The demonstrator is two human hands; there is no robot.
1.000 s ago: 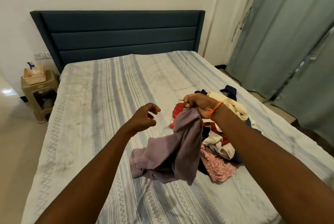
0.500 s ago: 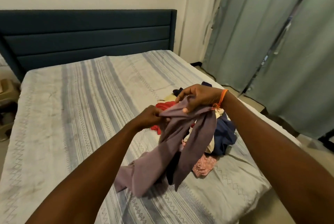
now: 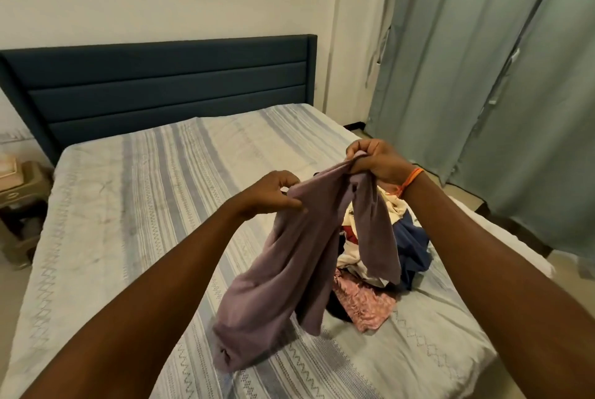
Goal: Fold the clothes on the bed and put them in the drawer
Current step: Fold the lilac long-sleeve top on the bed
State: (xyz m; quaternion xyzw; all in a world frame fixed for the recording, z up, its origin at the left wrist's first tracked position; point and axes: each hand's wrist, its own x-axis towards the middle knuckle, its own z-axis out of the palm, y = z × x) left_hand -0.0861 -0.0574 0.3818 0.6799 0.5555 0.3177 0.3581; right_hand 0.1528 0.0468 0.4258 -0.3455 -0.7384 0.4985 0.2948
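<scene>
A mauve garment [image 3: 289, 270] hangs between my two hands above the bed [image 3: 128, 205]. My right hand [image 3: 376, 162], with an orange band at the wrist, grips its bunched top edge. My left hand [image 3: 270, 194] pinches the same edge a little lower and to the left. The garment's lower end trails onto the striped sheet. Behind it lies a pile of clothes [image 3: 405, 247] in navy, cream and red, with a pink patterned piece [image 3: 363, 302] at the front. The pile is partly hidden by the garment and my right arm. No drawer is in view.
A dark blue headboard [image 3: 167, 89] stands against the white wall. Grey-green curtains [image 3: 499, 76] hang on the right, close to the bed's edge. A low bedside stand [image 3: 19, 205] sits at the far left.
My left hand, open a second ago, has closed on the mauve garment. Both hands have raised it and drawn its top edge apart. The view has swung rightward.
</scene>
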